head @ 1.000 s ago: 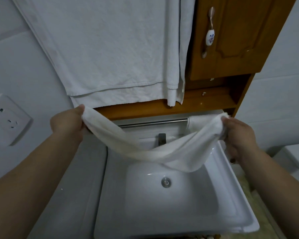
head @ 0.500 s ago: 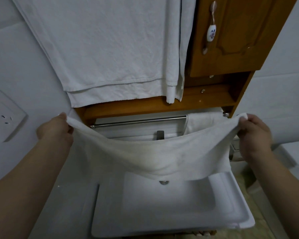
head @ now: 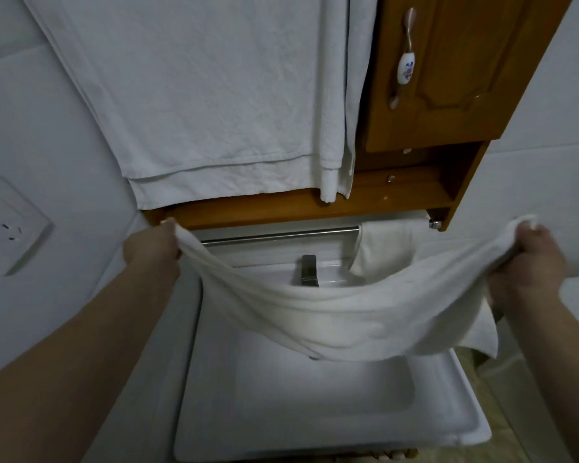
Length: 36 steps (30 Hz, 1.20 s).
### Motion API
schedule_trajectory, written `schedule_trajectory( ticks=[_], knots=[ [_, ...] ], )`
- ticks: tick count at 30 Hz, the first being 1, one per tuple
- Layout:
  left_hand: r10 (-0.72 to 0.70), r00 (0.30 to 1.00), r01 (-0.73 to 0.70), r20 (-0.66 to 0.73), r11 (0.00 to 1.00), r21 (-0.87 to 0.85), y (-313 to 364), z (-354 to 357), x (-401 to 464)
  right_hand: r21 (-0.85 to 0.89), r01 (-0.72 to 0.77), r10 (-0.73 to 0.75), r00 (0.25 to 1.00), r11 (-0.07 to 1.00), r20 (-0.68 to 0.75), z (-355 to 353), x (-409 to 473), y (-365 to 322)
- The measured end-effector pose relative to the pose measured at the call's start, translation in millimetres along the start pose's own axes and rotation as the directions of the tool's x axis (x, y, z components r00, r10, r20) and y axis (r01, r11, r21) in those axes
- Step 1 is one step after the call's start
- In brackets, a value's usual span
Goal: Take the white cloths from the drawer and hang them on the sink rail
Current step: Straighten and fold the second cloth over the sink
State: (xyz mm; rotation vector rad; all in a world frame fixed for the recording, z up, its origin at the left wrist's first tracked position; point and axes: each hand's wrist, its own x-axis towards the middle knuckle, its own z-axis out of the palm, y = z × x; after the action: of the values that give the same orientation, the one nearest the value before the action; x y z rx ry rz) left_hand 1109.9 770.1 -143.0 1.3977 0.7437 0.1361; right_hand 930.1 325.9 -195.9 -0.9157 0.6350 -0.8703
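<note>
The left hand gripped one end of a white cloth, fingers curled round the bunched fabric; the right hand gripped the other end the same way; the cloth sagged between them above the white sink, just in front of the metal rail; a second cloth hung over the rail's right end; a large white towel hung above, beside a wooden cabinet; a wall socket sat at left.
</note>
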Motion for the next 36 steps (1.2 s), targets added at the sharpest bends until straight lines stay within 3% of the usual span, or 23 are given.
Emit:
schedule_trajectory(
  ticks=[3, 8, 11, 14, 16, 21, 24, 28, 31, 36],
  knots=[
    [0.186, 0.966, -0.221, 0.179, 0.953, 0.205, -9, 29, -32, -0.170, -0.022, 0.065, 0.967, 0.985, 0.247, 37, -29, 9],
    [0.412, 0.761, -0.568, 0.502, 0.797, 0.206, -12, 66, -86, -0.316, 0.070, 0.122, 0.827, 0.946, 0.548, 78, -59, 14],
    [0.390, 0.729, -0.574, 0.562, 0.796, 0.191, -8, 70, -90, -0.333, 0.137, 0.122, 0.749, 0.933, 0.651, 88, -67, 9],
    [0.216, 0.754, -0.440, 0.620, 0.867, 0.233, -12, 70, -88, -0.400, 0.372, 0.078, 0.644, 0.837, 0.761, 95, -78, 4],
    [0.194, 0.731, -0.462, 0.655, 0.846, 0.265, -19, 69, -97, -0.401, 0.463, 0.075, 0.578, 0.791, 0.813, 101, -89, 5],
    [0.265, 0.491, -0.650, 0.830, 0.746, 0.147, -24, 69, -134, -0.363, 0.511, 0.119, 0.449, 0.779, 0.886, 114, -113, 9],
    [0.249, 0.443, -0.616, 0.862, 0.783, 0.090, -21, 68, -139, -0.340, 0.501, 0.094, 0.453, 0.796, 0.887, 120, -119, 8],
    [0.271, 0.394, -0.640, 0.878, 0.767, 0.051, -22, 64, -142, -0.338, 0.427, 0.047, 0.561, 0.839, 0.826, 126, -125, 3],
    [0.311, 0.413, -0.620, 0.856, 0.785, 0.014, -21, 61, -145, -0.336, 0.385, 0.029, 0.620, 0.859, 0.784, 130, -132, 0],
    [0.237, 0.418, -0.482, 0.877, 0.876, -0.007, -20, 56, -149, -0.375, 0.293, 0.062, 0.710, 0.880, 0.701, 135, -135, -6]
  ],
)
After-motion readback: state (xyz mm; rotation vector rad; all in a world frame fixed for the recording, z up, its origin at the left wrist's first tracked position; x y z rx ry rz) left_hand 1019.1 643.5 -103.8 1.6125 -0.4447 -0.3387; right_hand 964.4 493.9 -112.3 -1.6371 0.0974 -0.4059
